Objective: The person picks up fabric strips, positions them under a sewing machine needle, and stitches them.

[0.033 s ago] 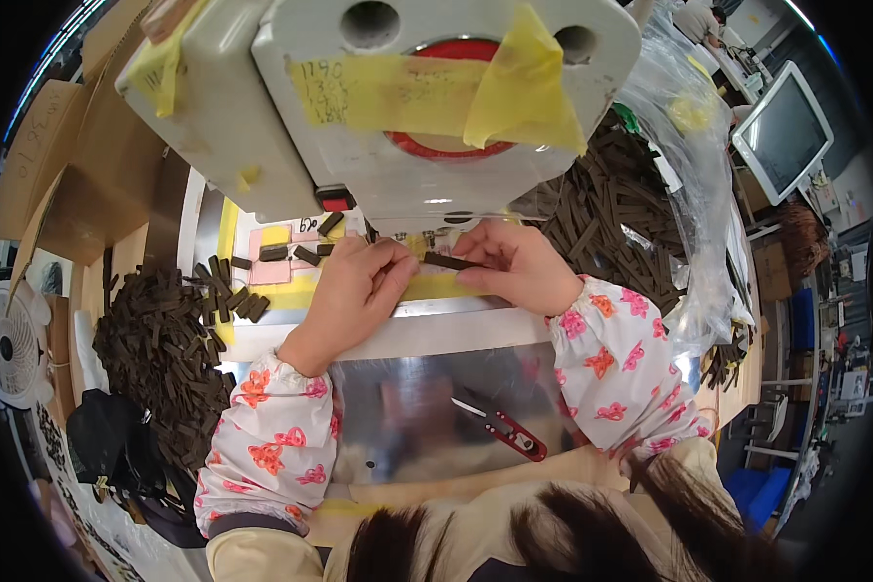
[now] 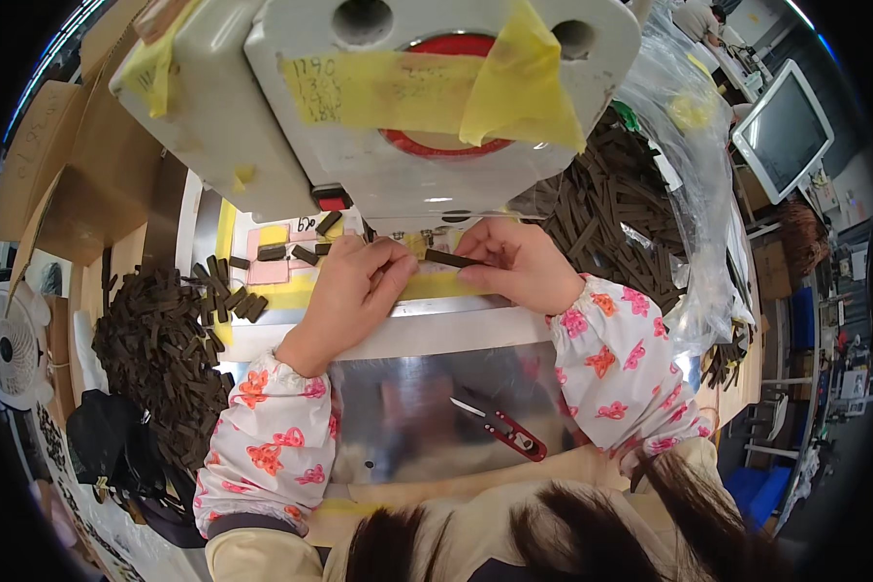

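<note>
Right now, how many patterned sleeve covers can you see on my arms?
2: the left sleeve cover, on the forearm behind your left hand, and the right sleeve cover, behind your right hand. I see no others.

bright light strip (image 2: 56, 60) at upper left, white fan (image 2: 15, 344) near cardboard box (image 2: 116, 160), white-framed screen (image 2: 783, 134) at right

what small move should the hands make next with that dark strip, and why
Probably ease the dark strip a little leftward with the right hand: that hand grips its right end, the other end points left, and the left hand is close by, with both hands at the front of the white machine head.
</note>
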Demonstrator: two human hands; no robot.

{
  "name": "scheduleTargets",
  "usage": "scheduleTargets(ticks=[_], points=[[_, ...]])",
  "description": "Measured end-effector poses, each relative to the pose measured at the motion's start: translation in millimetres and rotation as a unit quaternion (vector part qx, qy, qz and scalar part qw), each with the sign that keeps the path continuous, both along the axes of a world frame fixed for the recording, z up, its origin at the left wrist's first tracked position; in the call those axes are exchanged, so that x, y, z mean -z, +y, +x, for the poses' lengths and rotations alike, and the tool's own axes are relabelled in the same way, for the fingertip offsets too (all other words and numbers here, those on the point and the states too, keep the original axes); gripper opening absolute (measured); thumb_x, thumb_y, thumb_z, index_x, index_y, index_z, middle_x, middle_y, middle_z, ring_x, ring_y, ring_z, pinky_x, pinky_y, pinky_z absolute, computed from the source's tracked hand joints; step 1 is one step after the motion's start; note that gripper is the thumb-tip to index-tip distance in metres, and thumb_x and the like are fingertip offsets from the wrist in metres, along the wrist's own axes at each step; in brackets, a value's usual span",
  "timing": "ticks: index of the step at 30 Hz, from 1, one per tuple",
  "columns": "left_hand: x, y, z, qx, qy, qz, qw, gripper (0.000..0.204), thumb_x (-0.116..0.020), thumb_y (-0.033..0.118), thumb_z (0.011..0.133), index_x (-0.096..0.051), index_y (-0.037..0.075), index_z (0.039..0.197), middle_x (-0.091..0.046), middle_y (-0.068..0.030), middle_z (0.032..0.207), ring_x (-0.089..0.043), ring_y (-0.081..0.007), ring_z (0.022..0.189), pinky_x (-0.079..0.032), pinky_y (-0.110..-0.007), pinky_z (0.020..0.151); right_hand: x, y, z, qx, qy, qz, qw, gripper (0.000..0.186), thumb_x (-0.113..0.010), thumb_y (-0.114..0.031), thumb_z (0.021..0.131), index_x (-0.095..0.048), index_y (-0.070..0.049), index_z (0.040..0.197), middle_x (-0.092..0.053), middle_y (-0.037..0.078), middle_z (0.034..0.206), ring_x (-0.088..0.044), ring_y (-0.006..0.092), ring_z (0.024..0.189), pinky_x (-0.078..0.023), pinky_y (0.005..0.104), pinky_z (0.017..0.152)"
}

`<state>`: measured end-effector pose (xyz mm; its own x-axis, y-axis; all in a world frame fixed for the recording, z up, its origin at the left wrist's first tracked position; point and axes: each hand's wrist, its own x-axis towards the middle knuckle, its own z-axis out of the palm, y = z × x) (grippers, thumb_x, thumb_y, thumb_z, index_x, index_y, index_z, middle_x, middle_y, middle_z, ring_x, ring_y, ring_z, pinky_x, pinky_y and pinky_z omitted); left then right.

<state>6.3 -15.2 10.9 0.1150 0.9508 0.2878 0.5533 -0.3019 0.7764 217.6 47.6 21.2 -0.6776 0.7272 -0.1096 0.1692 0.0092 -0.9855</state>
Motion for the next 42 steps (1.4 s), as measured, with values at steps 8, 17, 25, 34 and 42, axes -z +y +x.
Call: scheduleTargets(ticks=[8, 17, 25, 34, 42], points=[[-2.0, 3.9, -0.9, 0.027, 0.062, 0.036, 0.997, 0.013, -0.062, 0.016, 0.081, -0.064, 0.003, 0.080, -0.059, -0.0056, 0.069, -0.044, -0.0220, 0.061, -0.034, -0.034, 0.073, 1.4, -6.4, -3.3, 0.017, -0.016, 0.049, 0.999, 0.015, -0.067, -0.001, 0.080, -0.059, 0.001, 0.093, -0.062, 0.002, 0.081, -0.055, 0.0054, 0.070, -0.045, 0.0203, 0.059], [1.5, 3.5, 0.0, 0.035, 0.078, 0.062, 0.994, 0.015, -0.061, 0.017, 0.082, -0.061, 0.003, 0.078, -0.057, -0.0062, 0.070, -0.047, -0.0241, 0.066, -0.034, -0.035, 0.077, 3.4, -9.3, -2.6, 0.043, 0.002, 0.079, 0.996, 0.016, -0.061, -0.006, 0.086, -0.061, 0.001, 0.100, -0.064, 0.005, 0.076, -0.059, 0.0076, 0.066, -0.046, 0.0203, 0.057], [-2.4, 5.1, -4.1, 0.045, 0.069, 0.032, 0.996, 0.015, -0.057, 0.015, 0.085, -0.060, 0.003, 0.078, -0.056, -0.0075, 0.069, -0.050, -0.0248, 0.065, -0.034, -0.034, 0.079, -3.0, -8.9, -4.6, 0.075, 0.020, 0.020, 0.997, 0.015, -0.058, -0.004, 0.084, -0.061, 0.003, 0.097, -0.064, 0.003, 0.078, -0.057, 0.0069, 0.066, -0.047, 0.0218, 0.060], [1.0, 5.1, -5.3, 0.053, 0.071, 0.035, 0.995, 0.015, -0.055, 0.016, 0.086, -0.059, 0.004, 0.078, -0.055, -0.0078, 0.068, -0.050, -0.0253, 0.064, -0.034, -0.034, 0.082, -1.4, -1.5, 3.8, 0.030, -0.004, 0.325, 0.945, 0.019, -0.063, 0.001, 0.073, -0.064, 0.000, 0.092, -0.063, 0.010, 0.078, -0.063, 0.0173, 0.067, -0.050, 0.0271, 0.061], [0.6, 5.2, -5.5, 0.051, 0.054, 0.028, 0.997, 0.014, -0.056, 0.015, 0.085, -0.060, 0.004, 0.078, -0.054, -0.0067, 0.064, -0.047, -0.0233, 0.062, -0.034, -0.033, 0.080, 3.7, -1.9, 2.3, 0.039, 0.018, 0.354, 0.934, 0.018, -0.065, 0.002, 0.073, -0.064, -0.001, 0.090, -0.062, 0.010, 0.079, -0.063, 0.0213, 0.067, -0.050, 0.0306, 0.061]])
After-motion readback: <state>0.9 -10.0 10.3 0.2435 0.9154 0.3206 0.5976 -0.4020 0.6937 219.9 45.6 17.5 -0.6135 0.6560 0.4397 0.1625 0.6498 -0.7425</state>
